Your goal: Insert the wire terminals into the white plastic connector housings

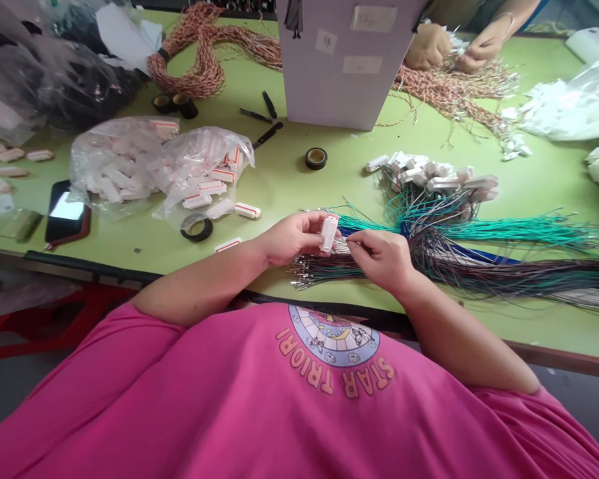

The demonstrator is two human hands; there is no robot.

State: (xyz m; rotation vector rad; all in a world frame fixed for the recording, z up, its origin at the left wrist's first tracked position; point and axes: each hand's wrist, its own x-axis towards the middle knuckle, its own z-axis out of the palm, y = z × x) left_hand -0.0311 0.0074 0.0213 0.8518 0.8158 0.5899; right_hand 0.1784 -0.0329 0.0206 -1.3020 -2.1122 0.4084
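Upright between the thumb and fingers of my left hand (296,238) is a white plastic connector housing (330,233). Just to its right, my right hand (385,258) pinches a thin wire whose tip points at the housing; most of the wire is hidden by the fingers. Beneath both hands lie bundles of loose wires (518,229), green, white, dark and blue, with metal terminals (304,274) at their left ends. Behind my right hand, a heap of white housings (423,171) sits with wires running out of them.
Plastic bags of white housings (114,159) stand left, near a phone (67,213) and tape rolls (196,228). A purple-grey box (339,73) rises at the back. Beyond it, another person's hands (481,50) work over twisted red-and-white wires (449,86). The table edge (104,269) runs before me.
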